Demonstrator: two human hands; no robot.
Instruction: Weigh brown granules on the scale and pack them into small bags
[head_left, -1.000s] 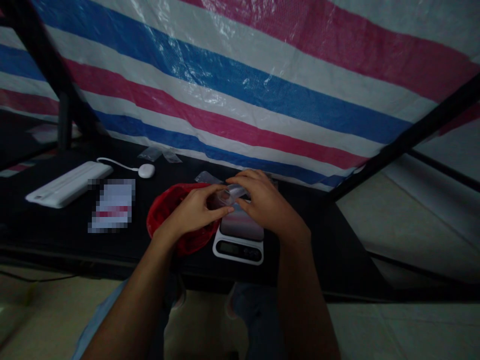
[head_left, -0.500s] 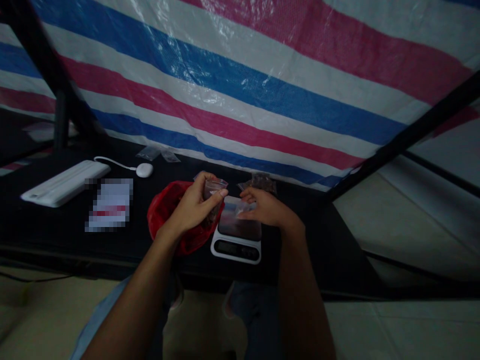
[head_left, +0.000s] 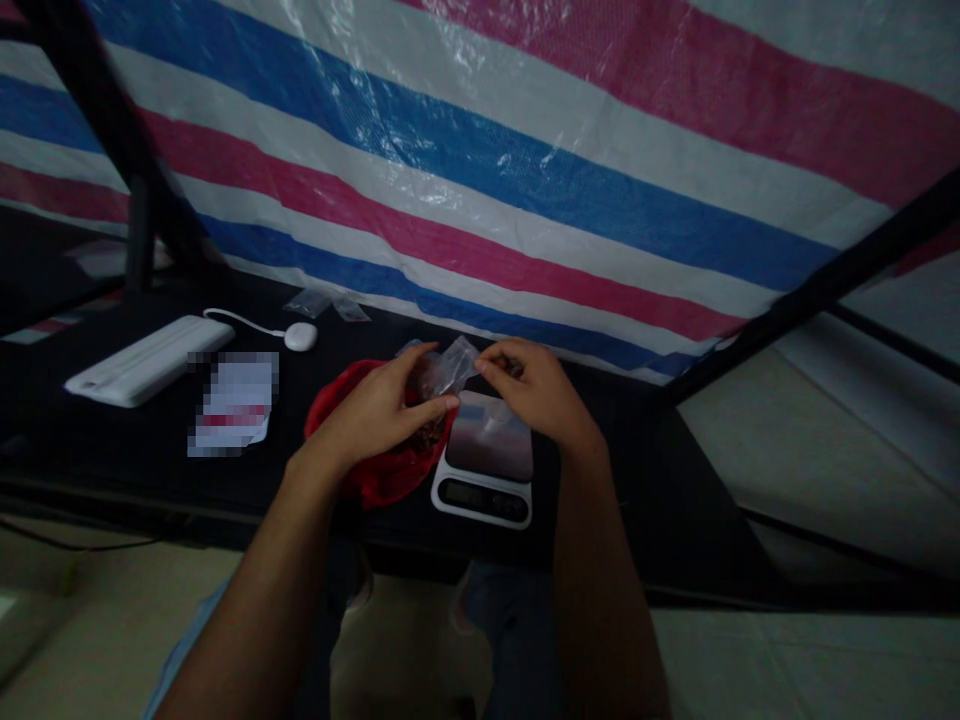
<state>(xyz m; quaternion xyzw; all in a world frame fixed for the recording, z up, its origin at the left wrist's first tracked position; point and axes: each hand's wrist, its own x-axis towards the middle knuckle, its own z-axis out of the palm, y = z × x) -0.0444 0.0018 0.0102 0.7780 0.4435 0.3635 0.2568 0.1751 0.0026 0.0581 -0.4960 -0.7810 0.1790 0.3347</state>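
Observation:
My left hand [head_left: 375, 408] is over a red plastic bag [head_left: 322, 415] that is open at the top, with small brown pieces [head_left: 429, 433] inside. Its thumb and fingers curve around a clear plastic bag [head_left: 455, 366]; the lower fingers are hidden. My right hand [head_left: 531, 385] pinches the right edge of that same clear bag between thumb and fingertips. Just below the right hand stands a white kitchen scale [head_left: 484, 500] with a shiny plate; a pale patch on the plate may be a reflection.
A white long device [head_left: 150, 362] and a small round white piece [head_left: 300, 337] on a cable lie at the left, beside a blurred white packet [head_left: 236, 400]. Small clear bags [head_left: 330, 303] rest near the striped sheet [head_left: 450, 200]. Brown pieces [head_left: 512, 366] show behind my right hand.
My right hand has risen from over the scale plate and moved to the clear bag's edge. The bag is now stretched up toward it, and my left thumb sits lower.

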